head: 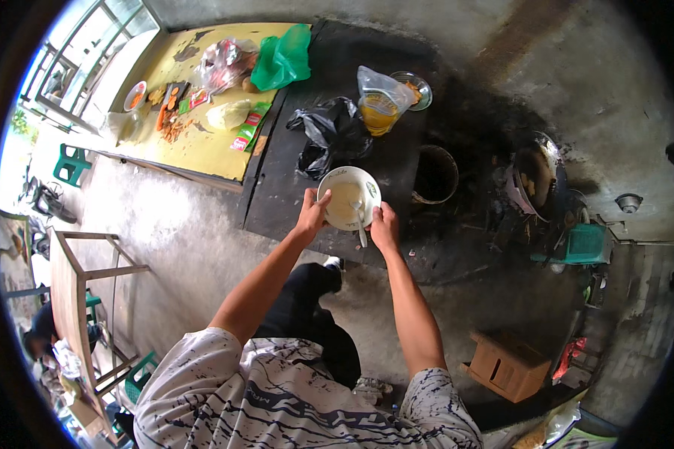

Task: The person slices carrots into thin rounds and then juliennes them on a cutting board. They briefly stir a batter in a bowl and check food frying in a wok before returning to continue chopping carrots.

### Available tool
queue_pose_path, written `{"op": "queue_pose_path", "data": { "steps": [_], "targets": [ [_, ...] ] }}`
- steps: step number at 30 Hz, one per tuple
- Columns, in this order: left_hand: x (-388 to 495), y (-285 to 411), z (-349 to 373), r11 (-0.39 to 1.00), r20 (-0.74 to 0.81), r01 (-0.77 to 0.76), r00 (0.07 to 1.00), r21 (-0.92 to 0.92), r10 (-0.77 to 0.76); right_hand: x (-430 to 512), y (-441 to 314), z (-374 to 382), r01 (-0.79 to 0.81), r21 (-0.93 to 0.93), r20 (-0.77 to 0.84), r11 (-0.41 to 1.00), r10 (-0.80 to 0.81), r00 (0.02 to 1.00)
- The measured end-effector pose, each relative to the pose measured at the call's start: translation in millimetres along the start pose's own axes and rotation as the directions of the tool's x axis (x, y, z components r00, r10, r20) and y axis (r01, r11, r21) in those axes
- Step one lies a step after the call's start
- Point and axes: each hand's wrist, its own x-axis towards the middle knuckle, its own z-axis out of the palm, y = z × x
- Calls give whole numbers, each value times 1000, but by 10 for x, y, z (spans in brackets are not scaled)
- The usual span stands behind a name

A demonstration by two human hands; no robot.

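Note:
A white bowl (pixel 330 185) with printed marks inside is held between my two hands over the front part of the black tabletop (pixel 275 199). My left hand (pixel 313 213) grips its left rim, thumb on top. On the opposite side, my right hand (pixel 386 227) holds the rim. A pale, milky liquid (pixel 341 201) lies in the bowl. Leaning in it is a metal spoon (pixel 361 229), its handle sticking out over the near rim beside my right hand. Just beyond the bowl lies a crumpled black plastic bag (pixel 337 132), and behind that a clear bag of yellow oil (pixel 379 109).
A glass plate (pixel 426 92) of food stands behind the oil. To the right are a round, dark container (pixel 455 174) and a blackened wok (pixel 547 168). Cabbage (pixel 228 115), carrots (pixel 161 118) and packets lie on the yellow tabletop (pixel 194 157). A cardboard box (pixel 502 367) sits on the floor.

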Motion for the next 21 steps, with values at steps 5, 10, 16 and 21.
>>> {"op": "queue_pose_path", "data": {
  "steps": [5,10,16,21],
  "targets": [
    [-366,208,-457,983,20,-140,990,115,139,-499,-567,125,11,23,108,1000,-14,994],
    [-831,415,-1096,950,-58,-309,950,-49,306,-1204,-1265,615,-156,247,92,956,137,986],
    [-1206,774,-2121,958,-152,-287,948,-27,280,-1892,-2360,1594,46,-91,145,995,-32,989],
    [-1434,1263,-3338,961,-174,-274,945,32,275,-2013,-3337,2302,200,-446,177,872,-133,975]
  ]
}}
